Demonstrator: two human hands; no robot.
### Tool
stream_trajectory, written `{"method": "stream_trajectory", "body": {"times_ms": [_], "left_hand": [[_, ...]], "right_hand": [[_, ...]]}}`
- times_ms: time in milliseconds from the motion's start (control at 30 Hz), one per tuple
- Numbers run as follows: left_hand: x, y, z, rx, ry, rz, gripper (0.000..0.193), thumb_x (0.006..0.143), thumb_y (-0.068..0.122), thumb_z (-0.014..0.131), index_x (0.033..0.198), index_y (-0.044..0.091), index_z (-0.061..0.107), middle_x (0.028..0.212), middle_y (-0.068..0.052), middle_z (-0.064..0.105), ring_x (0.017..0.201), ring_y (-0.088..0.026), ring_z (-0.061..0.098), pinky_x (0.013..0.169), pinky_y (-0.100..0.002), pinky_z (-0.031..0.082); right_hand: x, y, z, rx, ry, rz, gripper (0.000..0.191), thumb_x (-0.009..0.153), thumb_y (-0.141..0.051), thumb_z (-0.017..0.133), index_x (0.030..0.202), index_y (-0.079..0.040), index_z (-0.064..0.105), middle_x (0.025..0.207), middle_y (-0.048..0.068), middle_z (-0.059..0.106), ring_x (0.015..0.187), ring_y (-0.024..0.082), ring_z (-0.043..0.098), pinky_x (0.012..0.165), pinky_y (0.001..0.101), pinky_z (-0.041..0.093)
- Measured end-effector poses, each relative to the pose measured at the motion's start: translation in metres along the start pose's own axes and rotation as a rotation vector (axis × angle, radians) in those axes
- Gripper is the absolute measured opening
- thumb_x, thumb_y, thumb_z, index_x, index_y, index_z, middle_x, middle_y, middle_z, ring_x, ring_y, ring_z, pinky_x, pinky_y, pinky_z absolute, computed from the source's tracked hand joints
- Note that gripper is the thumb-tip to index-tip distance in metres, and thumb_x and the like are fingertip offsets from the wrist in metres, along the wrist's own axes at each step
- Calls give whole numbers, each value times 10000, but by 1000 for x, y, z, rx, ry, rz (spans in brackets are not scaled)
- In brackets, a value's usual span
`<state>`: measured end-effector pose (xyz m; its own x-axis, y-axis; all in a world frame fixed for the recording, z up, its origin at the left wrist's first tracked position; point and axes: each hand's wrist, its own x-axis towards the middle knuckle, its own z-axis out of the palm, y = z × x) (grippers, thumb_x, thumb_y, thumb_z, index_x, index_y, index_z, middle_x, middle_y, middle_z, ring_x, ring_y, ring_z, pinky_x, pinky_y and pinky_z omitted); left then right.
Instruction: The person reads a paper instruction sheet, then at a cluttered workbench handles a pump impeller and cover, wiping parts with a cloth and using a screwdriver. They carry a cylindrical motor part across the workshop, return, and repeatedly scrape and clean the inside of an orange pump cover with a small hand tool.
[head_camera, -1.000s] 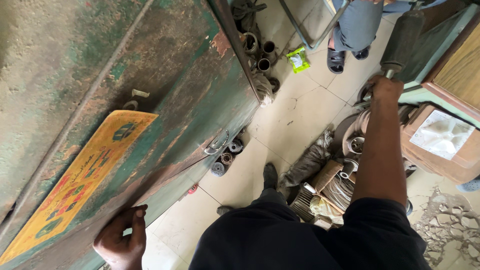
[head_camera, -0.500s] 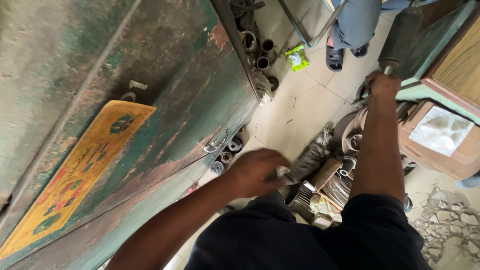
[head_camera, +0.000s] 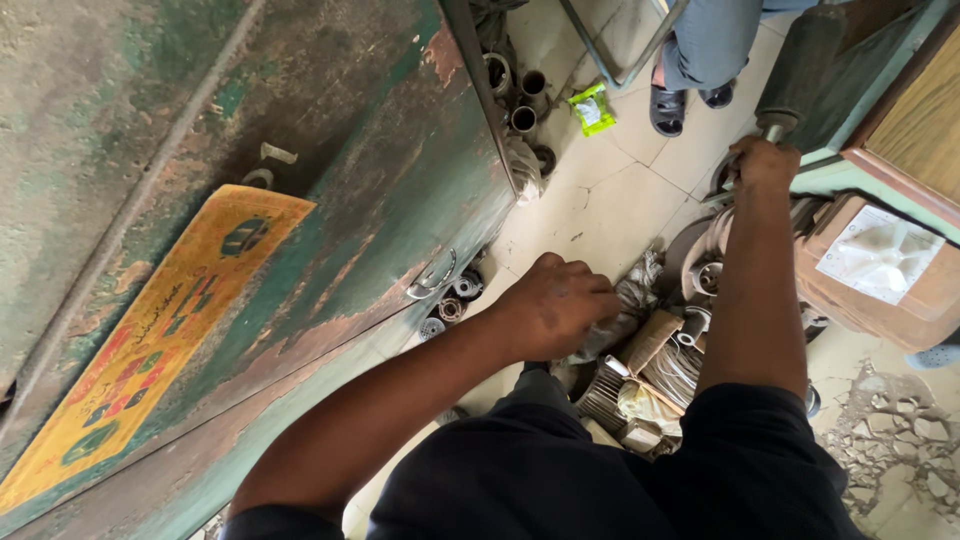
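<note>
Grey, crumpled rag among a heap of metal parts on the tiled floor: the left hand reaches down and closes loosely over it, fingers curled on the cloth, though how firm the hold is cannot be told. The right hand is clenched around the metal end of a dark cylindrical handle beside a green bench edge. Judged from these positions, the rag is reached but not yet lifted, and the parts lie unsorted. A worn green metal cabinet with a yellow sticker fills the left; another person's sandalled feet stand beyond. Compared with 1 second earlier, the left hand has moved from the cabinet's lower edge to the heap; the right hand's clasp is unchanged.
</note>
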<state>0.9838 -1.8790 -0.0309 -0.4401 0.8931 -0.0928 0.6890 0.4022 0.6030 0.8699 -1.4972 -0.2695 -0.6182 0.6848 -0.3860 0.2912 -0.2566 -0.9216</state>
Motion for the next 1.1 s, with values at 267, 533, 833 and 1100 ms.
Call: {"method": "stream_trajectory", "body": {"times_ms": [267,533,833,1100], "left_hand": [[1,0,-8,-27,-11,-23,300,781,197,722,1074,165,668,1080,-36,671,1082,-276,635,916,-456,476],[4,1,-19,-76,-22,-16,174,850,215,696,1008,156,656,1020,-45,679,993,-286,674,831,-445,529],[1,2,-24,-103,40,-31,168,836,156,672,1004,143,674,999,-56,692,972,-300,677,806,-454,532],[-21,-4,-22,-155,115,-12,165,837,170,702,999,146,679,1013,-52,691,985,-293,671,818,-449,532]], "right_hand": [[0,3,1,43,-38,-14,128,763,77,713,681,52,618,598,121,573,427,217,517,398,342,370],[1,5,4,-20,-12,-28,107,742,67,725,694,72,629,604,120,595,421,205,525,394,338,376],[2,9,10,-8,-9,52,147,743,52,742,684,11,613,584,76,562,420,181,506,389,327,346],[-24,38,-25,-431,44,-82,152,826,-85,742,702,-13,693,621,64,659,513,162,612,466,340,446]]}}
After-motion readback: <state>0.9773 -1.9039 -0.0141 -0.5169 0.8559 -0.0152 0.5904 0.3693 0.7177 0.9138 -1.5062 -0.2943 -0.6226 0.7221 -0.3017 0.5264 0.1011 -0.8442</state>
